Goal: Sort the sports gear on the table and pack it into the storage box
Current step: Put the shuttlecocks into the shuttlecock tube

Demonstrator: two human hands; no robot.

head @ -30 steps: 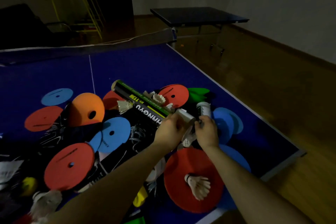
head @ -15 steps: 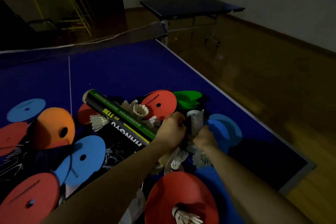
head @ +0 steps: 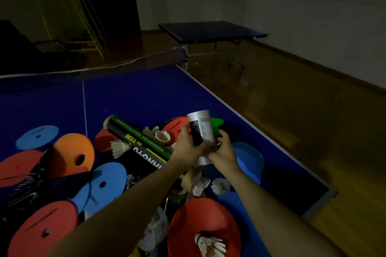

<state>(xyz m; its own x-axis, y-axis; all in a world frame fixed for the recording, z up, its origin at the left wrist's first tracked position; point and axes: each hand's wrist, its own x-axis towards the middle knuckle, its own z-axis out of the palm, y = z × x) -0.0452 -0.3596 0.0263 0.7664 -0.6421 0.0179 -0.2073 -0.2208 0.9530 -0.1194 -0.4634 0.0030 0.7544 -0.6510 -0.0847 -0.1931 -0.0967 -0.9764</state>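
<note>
Bench (head: pixel 146 98) of dark blue with white lines fills the lower left of the view, and a net (head: pixel 125 62) crosses it at the far end. A second dark table (head: pixel 208 31) stands behind, on the wooden floor (head: pixel 302 121).

On the bench lies a heap of sports gear. Flat discs are the largest pieces: a red disc (head: pixel 198 221) near the bottom with a shuttlecock (head: pixel 211 245) on it, a blue disc (head: pixel 106 181) to the left, and an orange cone (head: pixel 71 152) beside it. A long black and green shuttlecock tube (head: pixel 137 144) lies tilted across the heap; on it one can read "HY-1136", "BADMINTON SHUTTLECOCKS" and part of a brand, "ANGYU". Loose white shuttlecocks (head: pixel 120 148) lie around the tube.

Above the heap, both hands hold a short white and black tube (head: pixel 200 127), lifted off the bench and nearly upright. Its small label text is too blurred to read. The left hand (head: pixel 188 148) has a closed grip around the lower part, fingers curled on it. The right hand (head: pixel 224 150) grips the bottom end from the other side, also with curled fingers.
</note>
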